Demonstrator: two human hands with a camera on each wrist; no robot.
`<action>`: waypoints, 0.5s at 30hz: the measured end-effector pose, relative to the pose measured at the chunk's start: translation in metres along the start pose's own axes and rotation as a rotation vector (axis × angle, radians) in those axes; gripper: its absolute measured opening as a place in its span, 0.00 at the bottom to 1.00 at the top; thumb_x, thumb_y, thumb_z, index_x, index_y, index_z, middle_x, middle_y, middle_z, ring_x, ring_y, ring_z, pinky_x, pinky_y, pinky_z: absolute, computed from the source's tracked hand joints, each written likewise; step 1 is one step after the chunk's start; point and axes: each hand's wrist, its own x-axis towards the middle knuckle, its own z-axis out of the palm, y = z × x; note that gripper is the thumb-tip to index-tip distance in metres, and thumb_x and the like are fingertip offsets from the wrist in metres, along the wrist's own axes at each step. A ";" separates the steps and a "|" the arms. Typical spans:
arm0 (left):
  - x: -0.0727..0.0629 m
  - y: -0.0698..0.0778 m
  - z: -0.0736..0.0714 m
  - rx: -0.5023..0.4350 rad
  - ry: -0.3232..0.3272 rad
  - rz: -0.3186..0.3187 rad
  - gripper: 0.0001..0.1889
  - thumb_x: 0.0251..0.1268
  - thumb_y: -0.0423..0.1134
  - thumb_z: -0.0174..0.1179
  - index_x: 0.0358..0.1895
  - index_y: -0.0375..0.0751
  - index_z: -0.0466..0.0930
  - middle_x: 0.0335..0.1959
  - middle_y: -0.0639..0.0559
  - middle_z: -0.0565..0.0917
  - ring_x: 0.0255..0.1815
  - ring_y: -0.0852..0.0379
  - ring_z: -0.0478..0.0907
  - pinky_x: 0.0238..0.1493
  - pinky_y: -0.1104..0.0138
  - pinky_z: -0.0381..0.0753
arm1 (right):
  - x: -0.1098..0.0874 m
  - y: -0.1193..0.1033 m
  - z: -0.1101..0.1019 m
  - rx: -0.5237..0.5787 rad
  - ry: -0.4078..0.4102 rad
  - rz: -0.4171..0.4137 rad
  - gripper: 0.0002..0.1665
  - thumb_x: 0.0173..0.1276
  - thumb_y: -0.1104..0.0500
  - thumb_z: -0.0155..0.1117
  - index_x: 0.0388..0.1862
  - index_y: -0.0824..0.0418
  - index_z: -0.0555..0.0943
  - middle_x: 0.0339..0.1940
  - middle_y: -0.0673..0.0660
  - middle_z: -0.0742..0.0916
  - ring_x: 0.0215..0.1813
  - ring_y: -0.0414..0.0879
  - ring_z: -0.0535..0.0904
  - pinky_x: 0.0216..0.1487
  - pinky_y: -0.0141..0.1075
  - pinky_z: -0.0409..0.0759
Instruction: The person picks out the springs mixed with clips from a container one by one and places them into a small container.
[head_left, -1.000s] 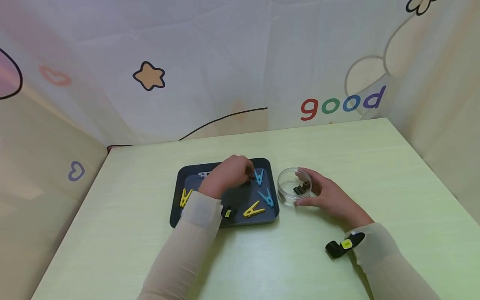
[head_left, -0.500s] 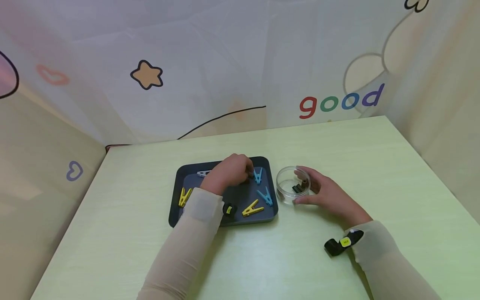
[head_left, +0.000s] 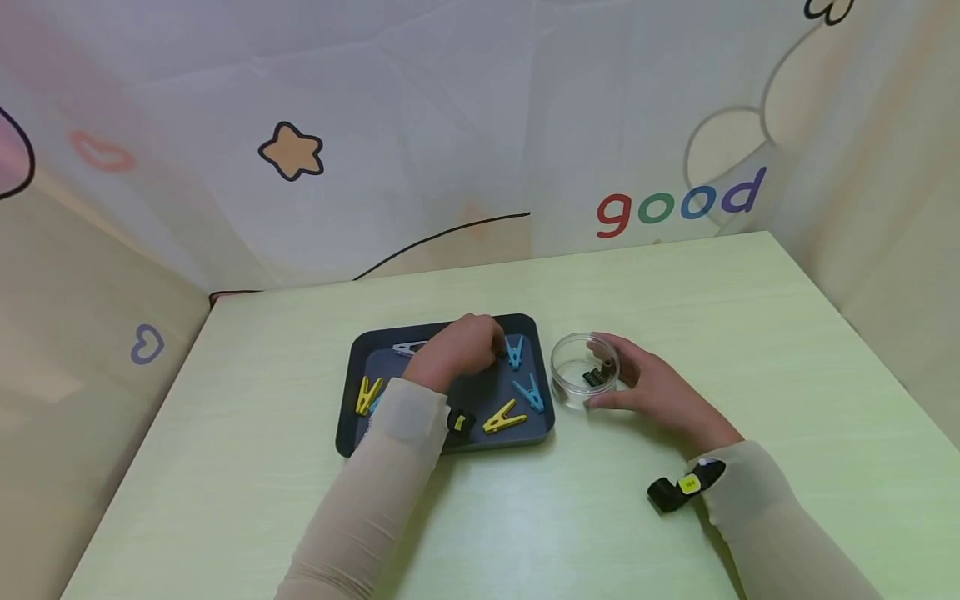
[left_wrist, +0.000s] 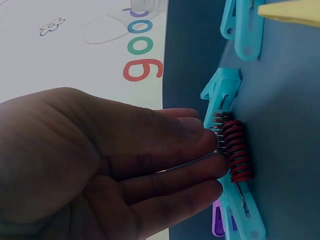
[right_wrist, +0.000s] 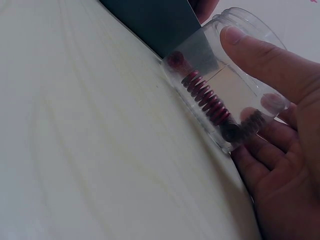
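Observation:
My left hand [head_left: 459, 350] is over the dark tray [head_left: 345, 417]. In the left wrist view its fairly straight fingertips reach a dark coil spring [left_wrist: 219, 120] beside a red coil spring [left_wrist: 238, 152]. Whether they pinch either spring is unclear. Both springs lie by a light blue clothespin [left_wrist: 222, 82]. My right hand [head_left: 656, 392] holds a round clear plastic jar [head_left: 573, 392], thumb on one side and fingers on the other. Inside the jar are several springs, one a red coil [right_wrist: 207, 97] in the right wrist view.
Yellow clothespins [head_left: 504, 417], blue clothespins [head_left: 530, 393] and a pale clothespin [head_left: 408, 347] lie in the tray. A purple clothespin [left_wrist: 218, 220] shows in the left wrist view. The tray and jar stand side by side on a pale table [head_left: 570, 517], before a printed curtain [head_left: 420, 125].
My left hand stays at the same spot in the tray with a slight shift of its fingers, and the dark spring beside them shows less in the head view. My right hand keeps holding the jar.

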 end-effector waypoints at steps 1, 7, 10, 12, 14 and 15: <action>0.000 0.000 0.000 -0.003 -0.002 -0.001 0.14 0.68 0.28 0.52 0.51 0.37 0.84 0.43 0.47 0.84 0.38 0.53 0.76 0.43 0.64 0.81 | 0.000 0.000 0.000 0.000 -0.001 -0.001 0.56 0.50 0.42 0.77 0.76 0.45 0.58 0.74 0.55 0.69 0.76 0.57 0.60 0.74 0.54 0.59; 0.001 0.000 0.001 0.002 -0.002 -0.001 0.14 0.67 0.28 0.52 0.51 0.37 0.84 0.44 0.47 0.84 0.38 0.54 0.77 0.44 0.64 0.81 | 0.000 0.001 0.000 0.007 -0.003 -0.002 0.57 0.50 0.42 0.77 0.76 0.45 0.58 0.74 0.55 0.69 0.77 0.57 0.60 0.74 0.54 0.58; 0.001 -0.001 0.002 0.010 -0.002 0.000 0.14 0.67 0.28 0.52 0.51 0.37 0.84 0.45 0.46 0.84 0.38 0.54 0.77 0.45 0.64 0.81 | 0.000 0.001 0.000 0.004 -0.003 -0.002 0.57 0.50 0.42 0.77 0.76 0.45 0.58 0.74 0.55 0.69 0.77 0.57 0.60 0.74 0.54 0.58; 0.002 0.000 0.002 0.012 -0.004 0.000 0.15 0.67 0.27 0.51 0.51 0.37 0.84 0.45 0.46 0.84 0.38 0.54 0.77 0.45 0.64 0.81 | 0.001 0.001 0.000 0.003 -0.003 -0.003 0.57 0.51 0.42 0.77 0.76 0.45 0.58 0.74 0.55 0.69 0.77 0.57 0.60 0.74 0.54 0.58; 0.002 0.000 0.002 0.016 -0.004 -0.003 0.15 0.67 0.27 0.51 0.51 0.37 0.84 0.45 0.46 0.84 0.38 0.54 0.77 0.44 0.64 0.81 | 0.000 0.001 0.000 0.001 -0.003 -0.006 0.57 0.51 0.42 0.77 0.76 0.45 0.57 0.74 0.55 0.69 0.77 0.57 0.59 0.74 0.54 0.58; 0.002 0.000 0.003 0.019 -0.003 -0.002 0.15 0.67 0.26 0.51 0.51 0.37 0.84 0.45 0.46 0.84 0.38 0.53 0.77 0.44 0.64 0.81 | 0.000 0.001 0.000 -0.002 -0.003 -0.007 0.57 0.51 0.42 0.77 0.76 0.45 0.57 0.74 0.55 0.69 0.77 0.57 0.59 0.74 0.54 0.58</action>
